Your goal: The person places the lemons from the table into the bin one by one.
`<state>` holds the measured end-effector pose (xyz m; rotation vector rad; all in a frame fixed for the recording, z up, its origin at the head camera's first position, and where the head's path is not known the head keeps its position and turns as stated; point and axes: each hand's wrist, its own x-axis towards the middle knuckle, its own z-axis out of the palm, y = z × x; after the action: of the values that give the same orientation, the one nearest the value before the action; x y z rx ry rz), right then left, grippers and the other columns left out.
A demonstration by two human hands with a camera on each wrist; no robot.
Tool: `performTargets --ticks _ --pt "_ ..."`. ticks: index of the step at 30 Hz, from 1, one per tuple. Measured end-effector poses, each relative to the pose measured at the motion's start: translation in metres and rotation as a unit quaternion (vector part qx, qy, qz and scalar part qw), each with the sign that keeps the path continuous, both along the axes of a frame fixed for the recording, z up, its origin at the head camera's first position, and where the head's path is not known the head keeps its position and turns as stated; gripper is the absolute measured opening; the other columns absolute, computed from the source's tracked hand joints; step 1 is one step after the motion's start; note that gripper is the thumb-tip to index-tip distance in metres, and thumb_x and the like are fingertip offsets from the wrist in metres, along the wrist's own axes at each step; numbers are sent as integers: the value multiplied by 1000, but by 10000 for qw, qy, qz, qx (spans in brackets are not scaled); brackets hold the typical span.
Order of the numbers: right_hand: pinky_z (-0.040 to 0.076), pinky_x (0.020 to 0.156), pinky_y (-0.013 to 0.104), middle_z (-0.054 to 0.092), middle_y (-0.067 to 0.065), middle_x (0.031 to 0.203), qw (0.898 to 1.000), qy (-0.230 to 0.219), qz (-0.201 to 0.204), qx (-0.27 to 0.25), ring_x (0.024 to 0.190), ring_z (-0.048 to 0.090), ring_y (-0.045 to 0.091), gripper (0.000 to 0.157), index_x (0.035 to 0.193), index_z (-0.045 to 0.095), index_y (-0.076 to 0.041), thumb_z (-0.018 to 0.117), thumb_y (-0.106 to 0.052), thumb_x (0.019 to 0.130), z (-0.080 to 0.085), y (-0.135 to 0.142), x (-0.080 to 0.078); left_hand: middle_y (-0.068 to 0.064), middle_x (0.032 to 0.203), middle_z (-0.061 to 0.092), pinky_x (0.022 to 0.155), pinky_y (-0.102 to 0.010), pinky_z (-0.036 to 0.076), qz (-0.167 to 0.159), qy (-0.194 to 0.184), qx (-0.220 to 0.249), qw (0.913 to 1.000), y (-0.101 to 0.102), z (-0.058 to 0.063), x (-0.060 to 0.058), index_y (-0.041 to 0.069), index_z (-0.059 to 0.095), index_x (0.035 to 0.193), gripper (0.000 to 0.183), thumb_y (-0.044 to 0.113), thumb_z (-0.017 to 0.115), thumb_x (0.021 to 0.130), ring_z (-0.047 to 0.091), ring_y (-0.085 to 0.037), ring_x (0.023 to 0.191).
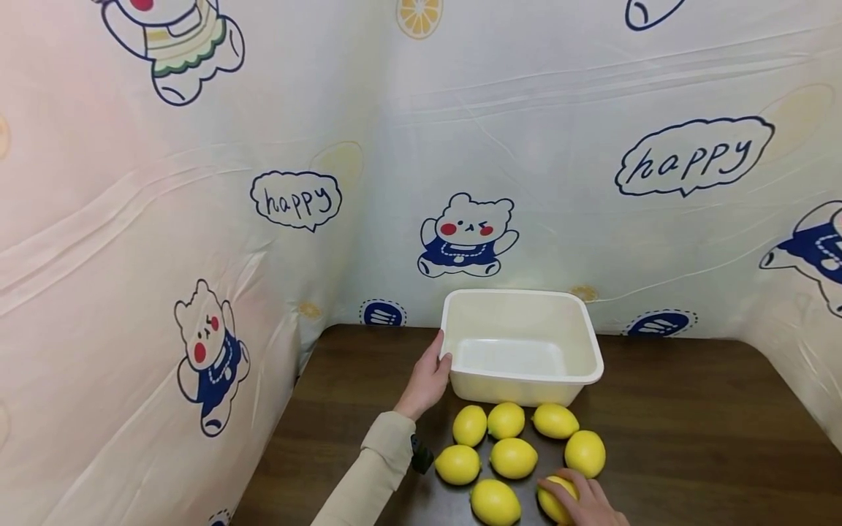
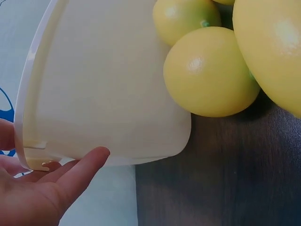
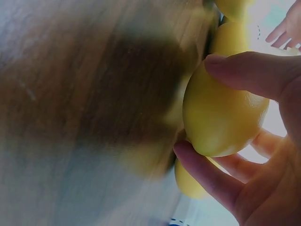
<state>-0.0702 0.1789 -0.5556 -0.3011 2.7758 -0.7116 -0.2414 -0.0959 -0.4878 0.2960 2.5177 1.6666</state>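
Note:
A cream plastic basin [image 1: 526, 391] stands on the dark wooden table, its inside bare. My left hand [image 1: 424, 381] holds the basin's left side near the rim; in the left wrist view the thumb [image 2: 87, 169] lies along the wall while other fingers reach round the rim. My right hand [image 1: 588, 500] grips a yellow lemon [image 1: 554, 500] at the near right of a group of lemons. In the right wrist view, thumb and fingers are round this lemon [image 3: 223, 113]. Several other lemons, such as this one [image 1: 514, 459], lie in front of the basin.
Behind and beside the table [image 1: 691, 431] hangs a pale cloth [image 1: 566, 95] printed with bears and words. One lemon [image 1: 585, 454] lies just beyond my right hand. The back lemons [image 1: 506, 421] sit close to the basin's front wall.

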Motion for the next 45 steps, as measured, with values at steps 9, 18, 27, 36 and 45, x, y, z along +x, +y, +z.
performTargets --ticks 9,18,27,36,45 --pt "44 55 41 46 3 131 9997 10 180 -169 113 49 33 65 127 57 -39 62 -73 72 10 1 1 -3 162 18 112 -46 34 -5 90 -144 9999 0 -1 -1 14 12 157 57 22 37 105 31 -25 144" --pt "47 54 34 53 0 127 9932 1057 439 -202 106 56 30 47 125 58 -40 75 -36 81 30 -1 6 -14 160 20 115 -46 31 -23 348 -548 9979 2 2 0 6 10 155 57 19 35 106 30 -28 144" --pt "44 57 19 51 -8 127 9856 1672 251 -61 102 56 15 56 123 56 -47 80 -26 76 48 -1 8 -15 159 22 114 -47 32 -35 274 -533 9982 1 3 1 6 9 155 57 20 34 106 32 -28 143" --pt "45 57 16 53 -12 123 9680 2495 -171 -197 95 55 7 68 120 57 -50 87 -22 66 60 -1 9 -16 159 24 114 -47 32 -33 287 -565 9980 1 4 2 6 9 155 57 20 35 106 33 -28 143" --pt "44 56 17 54 -9 121 9518 3052 -221 -187 92 52 7 65 121 60 -40 87 -22 65 68 2 0 -16 159 24 115 -47 31 -33 170 -632 9979 1 6 4 7 8 155 58 21 35 106 33 -28 143"
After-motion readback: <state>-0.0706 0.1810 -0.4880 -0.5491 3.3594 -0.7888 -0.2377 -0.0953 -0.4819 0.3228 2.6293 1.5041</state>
